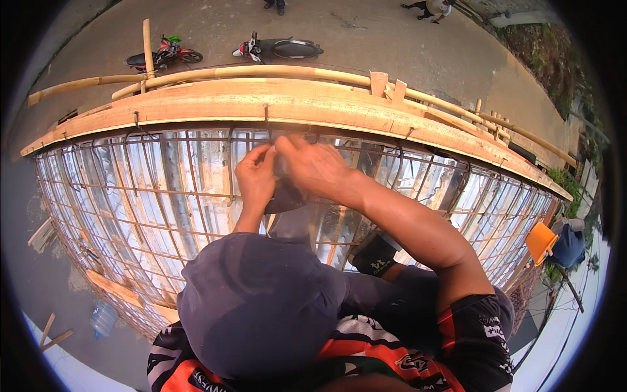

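Observation:
My left hand is closed, thumb and fingertips pinched together beside the top bar of a steel rebar mesh. Just right of it, my right hand is closed too, with its fingers curled and slightly blurred. The two hands meet at the mesh's far edge, right under a long wooden board. Whatever lies between their fingers is too small or hidden to make out. Bent bar ends stick up along the board. Shiny ribbed metal sheeting spreads below the mesh.
Bamboo poles run beyond the board. On the pavement below stand a red motorbike and another motorbike. A person is at the far right. My dark shoe rests on the mesh. A plastic water jug lies lower left.

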`<state>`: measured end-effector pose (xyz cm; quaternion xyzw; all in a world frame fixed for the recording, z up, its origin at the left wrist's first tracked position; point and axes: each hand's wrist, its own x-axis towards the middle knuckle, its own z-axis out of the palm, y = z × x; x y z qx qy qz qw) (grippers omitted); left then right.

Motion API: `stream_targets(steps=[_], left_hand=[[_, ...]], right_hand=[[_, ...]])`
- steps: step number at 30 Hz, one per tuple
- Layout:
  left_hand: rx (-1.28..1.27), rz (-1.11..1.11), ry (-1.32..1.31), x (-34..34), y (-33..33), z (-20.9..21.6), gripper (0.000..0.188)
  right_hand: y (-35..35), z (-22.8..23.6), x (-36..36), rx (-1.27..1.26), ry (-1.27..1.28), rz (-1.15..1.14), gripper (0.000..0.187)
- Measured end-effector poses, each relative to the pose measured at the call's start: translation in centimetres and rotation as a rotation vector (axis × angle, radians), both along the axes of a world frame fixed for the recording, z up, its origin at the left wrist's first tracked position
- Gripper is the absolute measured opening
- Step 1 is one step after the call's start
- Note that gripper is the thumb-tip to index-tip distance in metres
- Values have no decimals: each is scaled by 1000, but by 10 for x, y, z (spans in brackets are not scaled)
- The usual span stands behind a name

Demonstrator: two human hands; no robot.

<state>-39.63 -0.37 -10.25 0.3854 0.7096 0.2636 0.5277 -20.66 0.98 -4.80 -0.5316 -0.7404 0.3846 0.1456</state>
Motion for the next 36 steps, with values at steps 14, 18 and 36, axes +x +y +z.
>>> stream_targets(steps=[14, 18, 36], left_hand=[[353, -364, 278, -15, 12, 11, 13], [14, -8, -8, 2, 3, 7, 21], [-347, 88, -527, -17, 32, 27, 25]], right_hand=[[27, -1, -21, -426, 119, -153, 37], [21, -3, -12, -487, 208, -273, 35], [-11, -6, -13, -121, 168, -343, 33]])
